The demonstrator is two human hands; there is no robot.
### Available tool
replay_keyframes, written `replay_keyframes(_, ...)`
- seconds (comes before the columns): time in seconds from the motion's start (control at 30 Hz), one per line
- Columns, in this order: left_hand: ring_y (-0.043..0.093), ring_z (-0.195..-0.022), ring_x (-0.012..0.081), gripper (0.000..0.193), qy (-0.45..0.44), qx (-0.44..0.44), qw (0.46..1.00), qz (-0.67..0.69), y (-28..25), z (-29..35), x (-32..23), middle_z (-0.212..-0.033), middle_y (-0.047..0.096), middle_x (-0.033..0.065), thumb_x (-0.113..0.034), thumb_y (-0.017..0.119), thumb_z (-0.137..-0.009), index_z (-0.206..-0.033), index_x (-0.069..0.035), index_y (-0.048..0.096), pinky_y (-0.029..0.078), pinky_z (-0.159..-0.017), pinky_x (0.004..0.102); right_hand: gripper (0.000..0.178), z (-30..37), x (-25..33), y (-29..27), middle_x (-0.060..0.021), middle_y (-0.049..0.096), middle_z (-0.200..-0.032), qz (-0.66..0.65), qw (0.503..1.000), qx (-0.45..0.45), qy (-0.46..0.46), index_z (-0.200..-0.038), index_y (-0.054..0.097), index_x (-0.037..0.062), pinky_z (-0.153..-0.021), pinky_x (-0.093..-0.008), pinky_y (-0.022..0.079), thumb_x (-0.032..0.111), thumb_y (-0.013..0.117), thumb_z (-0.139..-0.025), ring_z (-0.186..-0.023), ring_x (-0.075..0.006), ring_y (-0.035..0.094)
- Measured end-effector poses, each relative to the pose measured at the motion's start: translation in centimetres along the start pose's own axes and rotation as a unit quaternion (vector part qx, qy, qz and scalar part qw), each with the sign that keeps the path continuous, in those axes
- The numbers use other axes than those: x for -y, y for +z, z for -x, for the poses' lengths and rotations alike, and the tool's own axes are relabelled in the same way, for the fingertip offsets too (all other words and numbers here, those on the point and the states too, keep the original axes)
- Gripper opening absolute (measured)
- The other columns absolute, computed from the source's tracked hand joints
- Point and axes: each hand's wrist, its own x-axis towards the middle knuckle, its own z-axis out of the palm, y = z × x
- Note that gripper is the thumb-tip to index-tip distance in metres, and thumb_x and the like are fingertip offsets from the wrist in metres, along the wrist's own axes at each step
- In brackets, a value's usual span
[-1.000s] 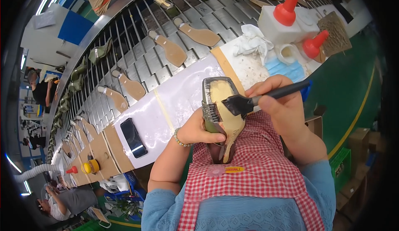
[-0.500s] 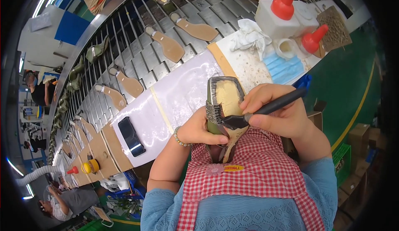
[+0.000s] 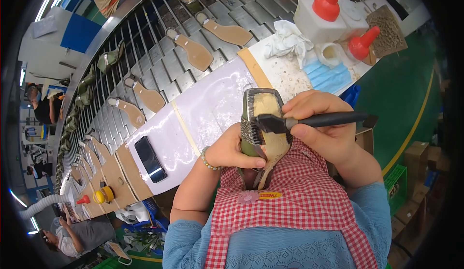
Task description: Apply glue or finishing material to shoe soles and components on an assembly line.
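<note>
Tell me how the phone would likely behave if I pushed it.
The phone should stay stiff, being a straight-edged slab. It may slide fairly easily, since the sheet under it looks glossy. Rolling or tipping seems unlikely, as it lies flat.

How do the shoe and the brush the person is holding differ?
The shoe is broad, with green sides and a pale underside; the brush is slender and mostly black. The shoe points away from the person, underside up; the brush lies crosswise over it. The left hand grips the shoe's side; the right hand holds the brush's handle. Both are held in bare hands.
</note>
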Motion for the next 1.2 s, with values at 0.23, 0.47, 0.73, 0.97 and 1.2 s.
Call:
replay_keyframes(0.23,0.055,-0.096,0.0131,0.059,0.018,-0.003,1.000,-0.012,-0.1,0.5,0.4,-0.105,0.061,0.0050,-0.017,0.082,-0.065,-0.114,0.001,0.056,0.046,-0.084,0.0279,0.027,1.2,-0.4,1.4,-0.0124,0.064,-0.085,0.166,0.974,-0.015,-0.155,-0.090,0.060,0.0017,-0.071,-0.0333,0.052,0.000,0.076,-0.069,-0.084,-0.0283,0.065)
replay_keyframes(0.47,0.055,-0.096,0.0131,0.055,0.028,0.005,1.000,-0.007,-0.3,0.7,0.8,-0.105,0.061,0.0051,-0.018,0.082,-0.066,-0.111,0.001,0.058,0.046,-0.084,0.0279,0.026,1.9,0.0,1.5,-0.0115,0.064,-0.083,0.170,0.977,0.000,-0.127,-0.089,0.060,0.0030,-0.071,-0.0335,0.052,0.002,0.077,-0.069,-0.083,-0.0280,0.066)
replay_keyframes(0.73,0.055,-0.096,0.0133,0.057,0.023,0.003,1.000,-0.003,-0.1,0.9,0.8,-0.105,0.062,0.0055,-0.018,0.081,-0.066,-0.114,0.001,0.058,0.046,-0.085,0.0279,0.021,2.0,0.5,1.0,-0.0129,0.064,-0.086,0.104,0.993,0.025,-0.051,-0.088,0.060,0.0023,-0.071,-0.0314,0.051,0.002,0.075,-0.073,-0.083,-0.0250,0.066)
replay_keyframes(0.97,0.056,-0.097,0.0134,0.058,0.007,0.012,1.000,0.009,0.0,1.3,0.8,-0.106,0.062,0.0058,-0.018,0.081,-0.066,-0.115,0.001,0.057,0.046,-0.085,0.0280,0.016,1.7,0.2,0.4,-0.0131,0.065,-0.088,0.019,0.998,0.067,-0.001,-0.086,0.062,0.0000,-0.071,-0.0268,0.049,0.001,0.073,-0.074,-0.080,-0.0188,0.064)
replay_keyframes(1.2,0.056,-0.097,0.0133,0.060,0.005,0.031,1.000,0.001,0.1,1.1,0.6,-0.107,0.062,0.0058,-0.018,0.082,-0.066,-0.117,0.001,0.056,0.045,-0.087,0.0279,0.015,0.5,0.7,-1.0,-0.0129,0.065,-0.087,-0.012,0.992,0.120,0.026,-0.085,0.062,-0.0005,-0.070,-0.0264,0.048,0.000,0.073,-0.073,-0.082,-0.0185,0.064)
